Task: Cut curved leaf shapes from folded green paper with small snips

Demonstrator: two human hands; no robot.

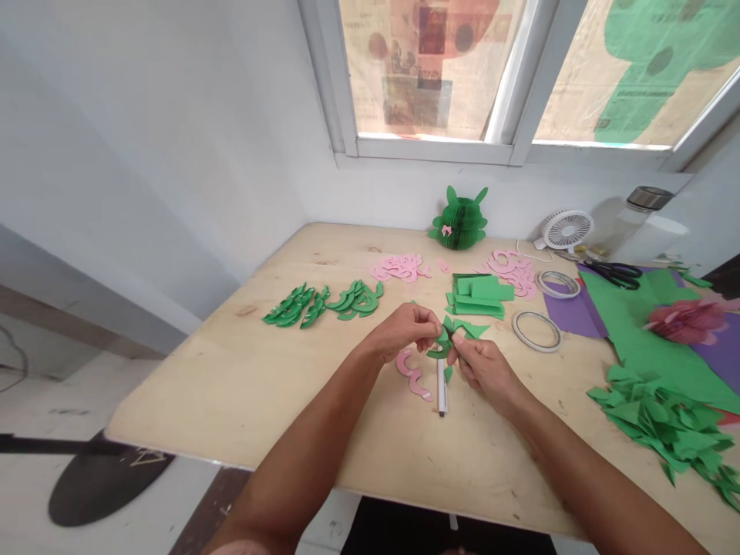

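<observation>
Both hands meet over the middle of the table at a small cut piece of green paper [440, 351]. My left hand [412, 330] pinches its left side between thumb and fingertips. My right hand [484, 364] is closed on its right side, thumb on top; a small dark spot by the thumb is too small to make out. Under the hands lie a white pen [442, 391] with a dark tip and a wavy pink paper strip [412, 376]. More green paper scraps [471, 330] show just behind my right hand.
Green curved cutouts [355, 299] lie left, pink cutouts [400, 267] and stacked green paper [479, 294] behind. Tape rolls [536, 331], black scissors [613, 273], green scraps [664, 420] and a white fan [566, 230] are right. A green paper figure [461, 223] stands by the wall.
</observation>
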